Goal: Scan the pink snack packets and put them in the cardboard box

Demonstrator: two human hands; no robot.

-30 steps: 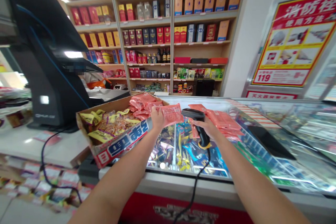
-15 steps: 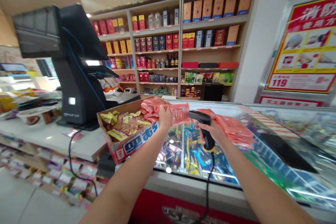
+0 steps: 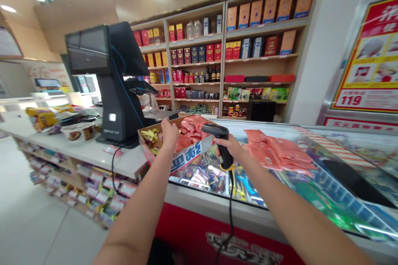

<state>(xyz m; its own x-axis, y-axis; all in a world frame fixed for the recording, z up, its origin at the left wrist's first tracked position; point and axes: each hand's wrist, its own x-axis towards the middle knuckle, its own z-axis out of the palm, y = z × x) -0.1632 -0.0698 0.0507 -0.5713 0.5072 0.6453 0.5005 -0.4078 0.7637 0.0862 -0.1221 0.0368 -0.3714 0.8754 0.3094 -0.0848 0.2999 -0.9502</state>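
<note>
Left hand (image 3: 170, 133) shifted left over box (image 3: 188, 157), near yellow packs (image 3: 149, 135), grip unclear, right hand (image 3: 231, 145) clasping scanner (image 3: 225, 156) by red packs (image 3: 193, 123)

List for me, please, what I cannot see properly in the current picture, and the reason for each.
In the head view:
- Whether the left hand holds anything: hidden by the hand itself.
- Part of the scanner's handle: hidden by the right hand.
- Part of the carton's front: hidden by the left forearm.
- Wall poster: cut off by the right edge.
- Shelf labels: too small to read.
</note>
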